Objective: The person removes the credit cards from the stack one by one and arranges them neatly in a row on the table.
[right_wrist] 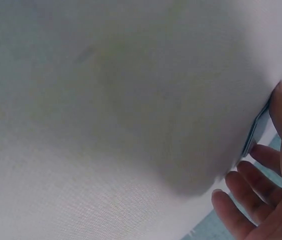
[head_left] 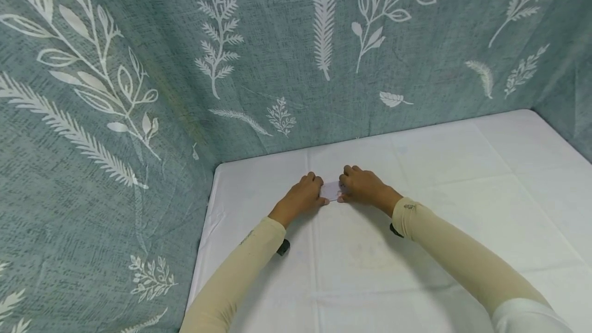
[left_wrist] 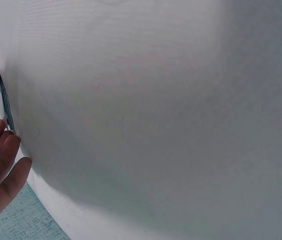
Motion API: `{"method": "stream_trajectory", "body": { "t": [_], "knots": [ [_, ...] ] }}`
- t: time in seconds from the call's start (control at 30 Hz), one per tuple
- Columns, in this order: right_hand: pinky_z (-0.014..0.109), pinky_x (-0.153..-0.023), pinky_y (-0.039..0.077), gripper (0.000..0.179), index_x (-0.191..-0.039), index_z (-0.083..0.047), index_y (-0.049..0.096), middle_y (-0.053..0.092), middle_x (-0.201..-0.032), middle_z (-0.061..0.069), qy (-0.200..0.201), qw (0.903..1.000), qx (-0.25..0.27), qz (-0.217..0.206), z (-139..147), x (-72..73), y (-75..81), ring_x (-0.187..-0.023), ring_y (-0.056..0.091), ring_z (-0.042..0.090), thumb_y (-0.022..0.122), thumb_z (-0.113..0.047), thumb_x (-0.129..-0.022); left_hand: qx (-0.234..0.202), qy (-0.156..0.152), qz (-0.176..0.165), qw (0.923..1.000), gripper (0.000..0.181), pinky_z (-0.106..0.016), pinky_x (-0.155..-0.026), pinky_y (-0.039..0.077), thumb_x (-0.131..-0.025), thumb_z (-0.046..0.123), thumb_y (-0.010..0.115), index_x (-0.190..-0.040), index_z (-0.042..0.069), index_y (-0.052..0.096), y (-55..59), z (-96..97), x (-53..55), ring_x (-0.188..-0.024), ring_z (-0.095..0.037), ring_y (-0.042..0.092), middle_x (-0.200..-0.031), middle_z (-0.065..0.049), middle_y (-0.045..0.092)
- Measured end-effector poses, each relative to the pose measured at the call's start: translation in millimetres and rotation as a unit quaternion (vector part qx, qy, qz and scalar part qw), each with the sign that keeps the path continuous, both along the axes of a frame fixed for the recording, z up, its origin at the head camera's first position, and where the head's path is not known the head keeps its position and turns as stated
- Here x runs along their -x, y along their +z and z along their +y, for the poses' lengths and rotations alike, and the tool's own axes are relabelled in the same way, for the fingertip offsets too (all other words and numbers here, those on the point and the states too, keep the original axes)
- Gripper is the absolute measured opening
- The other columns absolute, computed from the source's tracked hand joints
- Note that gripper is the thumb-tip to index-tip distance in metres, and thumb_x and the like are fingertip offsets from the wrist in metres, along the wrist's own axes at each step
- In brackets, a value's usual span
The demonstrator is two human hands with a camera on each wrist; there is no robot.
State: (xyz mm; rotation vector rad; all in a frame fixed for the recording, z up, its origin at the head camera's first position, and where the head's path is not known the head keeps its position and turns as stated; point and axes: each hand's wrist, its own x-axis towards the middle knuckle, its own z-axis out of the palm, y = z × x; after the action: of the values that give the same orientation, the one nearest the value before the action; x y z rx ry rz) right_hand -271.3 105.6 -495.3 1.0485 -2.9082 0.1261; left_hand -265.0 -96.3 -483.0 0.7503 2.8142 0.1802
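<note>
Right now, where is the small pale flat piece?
In the head view, the small pale flat piece sits slightly right of and below centre, over the white cloth, held between the left hand and the right hand.

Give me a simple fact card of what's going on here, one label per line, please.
Item: thin, flat, pale item; exactly what it is, I can't tell
Left hand: holds the item's left end between thumb and fingers
Right hand: holds its right end the same way
Surface: table with a white cloth, creased in places
Backdrop: blue-green fabric with white leaf patterns
Clothing: beige sleeve on each forearm
</note>
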Motion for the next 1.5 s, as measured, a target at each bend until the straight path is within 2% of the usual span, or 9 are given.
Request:
{"method": "stream_trajectory", "body": {
  "t": [0.23, 0.47, 0.7, 0.83, 1.07, 1.5],
  "knots": [
    [0.031, -0.058, 0.047, 0.051, -0.101, -0.002, 0.06, 0.053, -0.096, 0.01, 0.011, 0.9998, 0.001, 0.014, 0.7, -3.4, 1.5, -0.08, 0.052, 0.021, 0.069, -0.049, -0.081, -0.013, -0.016, 0.004, 0.9998, 0.048, -0.034, -0.081, 0.047, -0.089, 0.036, 0.065, -0.118, 0.0, 0.054, 0.5, -1.5, -1.8, -0.095, -0.02, 0.05, -0.111, -0.011, 0.051],
    [0.034, -0.061, 0.048, 0.053, -0.105, -0.001, 0.058, 0.054, -0.101, 0.012, 0.009, 0.9999, 0.0, 0.012, 1.2, -4.4, 2.5, -0.084, 0.053, 0.023, 0.066, -0.049, -0.083, 0.007, -0.043, 0.043, 0.9981, 0.053, -0.033, -0.084, 0.047, -0.09, 0.038, 0.062, -0.126, 0.0, 0.055, -0.4, -2.7, -3.2, -0.101, -0.021, 0.051, -0.114, -0.012, 0.051],
    [0.034, -0.064, 0.048, 0.053, -0.107, -0.002, 0.056, 0.053, -0.099, 0.011, 0.015, 0.9998, 0.006, 0.014, 2.3, -4.3, 2.3, -0.084, 0.053, 0.023, 0.067, -0.048, -0.084, 0.025, -0.058, 0.083, 0.9946, 0.048, -0.033, -0.08, 0.047, -0.09, 0.039, 0.062, -0.12, 0.001, 0.058, 0.3, -2.1, -5.5, -0.096, -0.021, 0.052, -0.111, -0.012, 0.052],
    [0.036, -0.064, 0.047, 0.051, -0.105, -0.002, 0.056, 0.054, -0.096, 0.011, 0.02, 0.9994, 0.014, 0.023, 2.5, -5.3, 2.8, -0.081, 0.054, 0.024, 0.068, -0.047, -0.083, 0.025, -0.061, 0.098, 0.993, 0.047, -0.033, -0.079, 0.047, -0.09, 0.039, 0.062, -0.118, 0.001, 0.059, 0.6, -2.3, -6.8, -0.095, -0.021, 0.053, -0.11, -0.012, 0.053],
    [0.042, -0.072, 0.047, 0.053, -0.107, -0.003, 0.056, 0.057, -0.099, 0.01, 0.015, 0.9993, 0.004, 0.034, 0.9, -5.2, 1.5, -0.087, 0.057, 0.026, 0.065, -0.05, -0.084, 0.03, -0.066, 0.122, 0.9899, 0.048, -0.033, -0.078, 0.048, -0.09, 0.04, 0.062, -0.119, 0.001, 0.059, 0.8, -4.0, -8.8, -0.095, -0.022, 0.054, -0.109, -0.012, 0.054],
    [0.043, -0.076, 0.046, 0.052, -0.106, -0.005, 0.059, 0.059, -0.095, 0.008, 0.034, 0.9967, 0.015, 0.073, 2.5, -4.6, 7.6, -0.086, 0.059, 0.025, 0.067, -0.051, -0.082, 0.038, -0.067, 0.149, 0.9858, 0.048, -0.034, -0.077, 0.049, -0.091, 0.042, 0.06, -0.12, 0.004, 0.058, 5.5, -7.7, -11.6, -0.097, -0.023, 0.056, -0.112, -0.011, 0.055]
  ]
}}
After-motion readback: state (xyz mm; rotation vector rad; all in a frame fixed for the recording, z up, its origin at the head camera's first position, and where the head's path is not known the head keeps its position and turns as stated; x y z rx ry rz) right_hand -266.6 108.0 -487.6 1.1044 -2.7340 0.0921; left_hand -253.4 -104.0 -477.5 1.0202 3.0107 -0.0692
